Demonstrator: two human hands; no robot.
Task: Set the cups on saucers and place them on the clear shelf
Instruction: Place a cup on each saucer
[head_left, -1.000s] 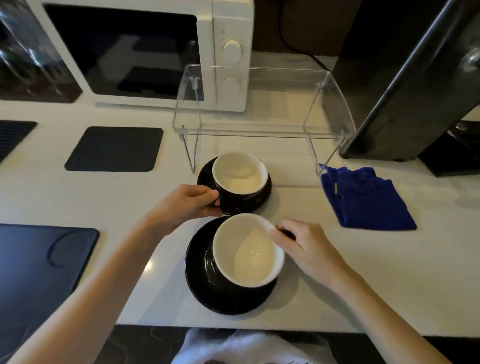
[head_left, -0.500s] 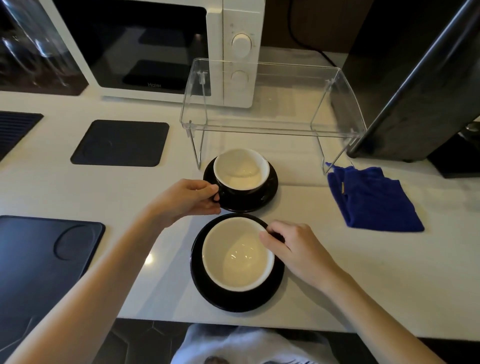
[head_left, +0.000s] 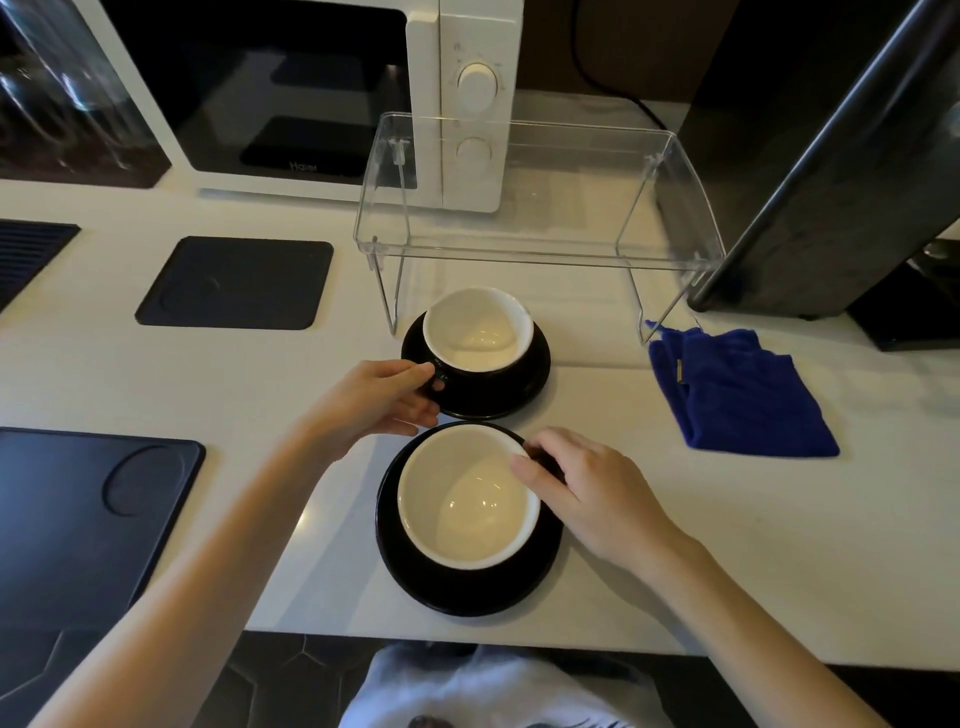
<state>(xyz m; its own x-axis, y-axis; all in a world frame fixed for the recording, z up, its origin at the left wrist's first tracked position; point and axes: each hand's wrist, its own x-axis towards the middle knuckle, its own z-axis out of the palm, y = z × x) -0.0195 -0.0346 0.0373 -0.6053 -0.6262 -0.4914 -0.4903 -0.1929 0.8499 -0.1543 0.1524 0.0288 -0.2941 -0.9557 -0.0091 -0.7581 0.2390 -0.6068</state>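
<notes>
Two black cups with cream insides sit on black saucers on the white counter. The far cup (head_left: 478, 332) rests on its saucer (head_left: 524, 387) just in front of the clear shelf (head_left: 540, 252). My left hand (head_left: 374, 400) pinches that cup's handle at its left side. The near cup (head_left: 465, 504) stands level on the near saucer (head_left: 467, 587). My right hand (head_left: 582, 493) grips its handle and rim at the upper right. The shelf top holds nothing.
A white microwave (head_left: 322, 93) stands behind the shelf. A folded blue cloth (head_left: 732, 389) lies right of the cups. A tall black appliance (head_left: 831, 156) fills the right. Black mats (head_left: 239, 283) and a black tray (head_left: 78, 519) lie on the left.
The near cup, tilted and off-centre a second ago, now sits flat and centred on its saucer with my right hand still on it. My left hand stays on the far cup's handle.
</notes>
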